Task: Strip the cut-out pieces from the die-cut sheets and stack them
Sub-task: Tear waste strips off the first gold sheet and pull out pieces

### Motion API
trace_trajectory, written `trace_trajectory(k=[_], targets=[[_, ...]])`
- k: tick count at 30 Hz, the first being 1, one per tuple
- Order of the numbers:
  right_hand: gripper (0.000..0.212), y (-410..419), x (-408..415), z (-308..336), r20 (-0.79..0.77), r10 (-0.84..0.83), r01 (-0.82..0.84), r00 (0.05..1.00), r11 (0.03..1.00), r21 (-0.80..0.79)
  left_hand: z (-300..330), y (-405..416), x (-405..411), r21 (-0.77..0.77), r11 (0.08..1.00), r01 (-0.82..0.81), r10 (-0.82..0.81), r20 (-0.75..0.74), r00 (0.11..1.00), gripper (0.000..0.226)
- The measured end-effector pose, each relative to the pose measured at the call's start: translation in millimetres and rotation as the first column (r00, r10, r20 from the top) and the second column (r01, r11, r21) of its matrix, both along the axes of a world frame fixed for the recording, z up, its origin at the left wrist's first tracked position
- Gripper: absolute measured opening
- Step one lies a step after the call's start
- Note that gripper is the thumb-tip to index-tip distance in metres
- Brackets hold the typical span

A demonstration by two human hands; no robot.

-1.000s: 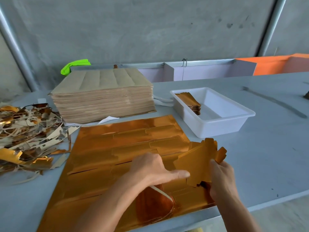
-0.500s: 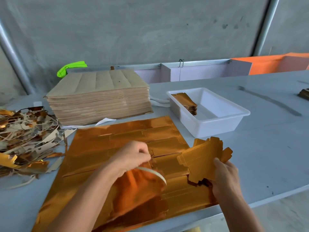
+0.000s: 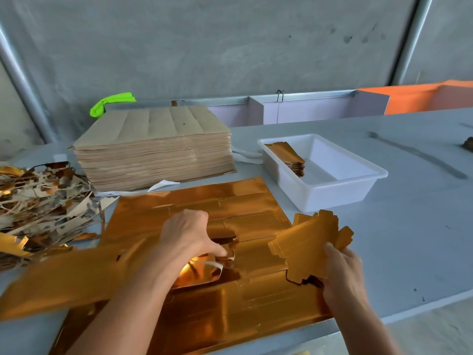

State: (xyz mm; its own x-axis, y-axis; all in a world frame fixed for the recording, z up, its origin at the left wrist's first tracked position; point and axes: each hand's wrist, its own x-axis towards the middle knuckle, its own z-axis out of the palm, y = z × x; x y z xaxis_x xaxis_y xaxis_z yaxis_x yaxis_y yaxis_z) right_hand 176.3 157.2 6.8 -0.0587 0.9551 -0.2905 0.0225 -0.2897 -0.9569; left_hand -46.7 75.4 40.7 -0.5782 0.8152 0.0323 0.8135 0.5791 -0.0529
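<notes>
A shiny gold die-cut sheet (image 3: 245, 201) lies flat on the grey table in front of me. My left hand (image 3: 188, 235) grips a curled, torn part of the sheet near its middle, and a long gold strip (image 3: 64, 280) of it sticks out to the left. My right hand (image 3: 343, 275) holds a small bunch of stripped gold cut-out pieces (image 3: 311, 245) just above the sheet's right edge. A short stack of cut-outs (image 3: 288, 156) lies in the white plastic tray (image 3: 340, 193) behind.
A tall stack of brown sheets (image 3: 156, 152) stands at the back left. A heap of scrap strips (image 3: 38, 206) covers the table's left side. The table's front edge (image 3: 409, 311) runs close below my right hand. A green cloth (image 3: 110, 103) lies behind the stack.
My left hand has lifted and torn a part of the sheet loose, pulling a long strip out to the left. My right hand keeps its bunch of cut-outs, shifted slightly right.
</notes>
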Motion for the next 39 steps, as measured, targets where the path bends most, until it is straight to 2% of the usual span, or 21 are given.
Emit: trace_trajectory(k=[2, 5, 8, 11, 13, 15, 17, 22, 28, 31, 34, 37, 39], targets=[[0.026, 0.7, -1.3, -1.7, -0.008, 0.007, -0.007, 1.000, 1.000, -0.003, -3.0, -0.5, -0.8, 0.000, 0.999, 0.039, -0.039, -0.029, 0.999, 0.036], [0.022, 0.8, -0.9, -3.4, -0.002, 0.021, -0.021, 1.000, 1.000, 0.007, -6.9, -2.2, -2.2, 0.010, 1.000, 0.010, -0.010, -0.022, 1.000, 0.004], [0.016, 0.1, -1.2, -2.7, -0.019, 0.018, -0.018, 1.000, 1.000, 0.005, -10.8, -3.2, -3.9, 0.102, 0.995, -0.010, 0.018, -0.074, 0.997, 0.010], [0.013, -1.3, -2.9, -1.2, -0.032, 0.007, -0.007, 0.999, 1.000, 0.002, -14.6, 0.7, -3.5, 0.210, 0.975, 0.075, -0.046, -0.139, 0.989, 0.014], [0.015, -3.2, -4.3, 0.0, -0.031, 0.009, -0.009, 0.999, 1.000, 0.005, -18.1, 4.5, -0.4, 0.205, 0.969, 0.140, -0.121, -0.105, 0.987, 0.010], [0.021, -3.7, -5.0, -0.2, -0.033, 0.012, -0.012, 0.999, 1.000, 0.003, -23.8, 8.7, 3.3, 0.157, 0.969, 0.190, -0.187, -0.037, 0.982, 0.028], [0.029, -3.0, -5.0, -1.1, -0.027, 0.016, -0.016, 1.000, 1.000, -0.003, -29.1, 12.9, 5.4, 0.106, 0.974, 0.203, -0.200, -0.034, 0.979, 0.044], [0.027, 0.7, -3.7, -2.8, -0.055, 0.001, -0.002, 0.999, 1.000, -0.025, -33.9, 14.7, 3.4, 0.115, 0.957, 0.266, -0.260, -0.059, 0.964, 0.032], [0.015, 1.8, 0.2, -5.7, -0.036, 0.020, -0.020, 0.999, 1.000, -0.019, -30.5, 6.9, -15.9, 0.245, 0.940, 0.237, -0.278, 0.147, 0.949, 0.023], [0.015, 0.7, 0.2, -3.1, -0.036, 0.017, -0.018, 0.999, 0.999, -0.035, -30.1, 5.2, -22.2, 0.308, 0.929, 0.202, -0.259, 0.154, 0.954, 0.022], [0.012, -0.5, -0.5, -2.0, -0.039, 0.008, -0.009, 0.999, 0.999, -0.035, -22.5, 6.5, -21.5, 0.496, 0.863, 0.094, -0.183, 0.133, 0.974, 0.018], [0.012, -2.2, -1.1, -0.1, -0.011, -0.003, 0.003, 1.000, 1.000, -0.019, -6.1, 2.7, -25.4, 0.702, 0.712, -0.012, -0.102, 0.120, 0.988, 0.017], [0.013, -2.9, -2.2, -0.1, 0.022, -0.004, 0.004, 1.000, 1.000, 0.006, 6.5, -3.8, -27.9, 0.779, 0.626, -0.039, -0.087, 0.120, 0.989, 0.017]])
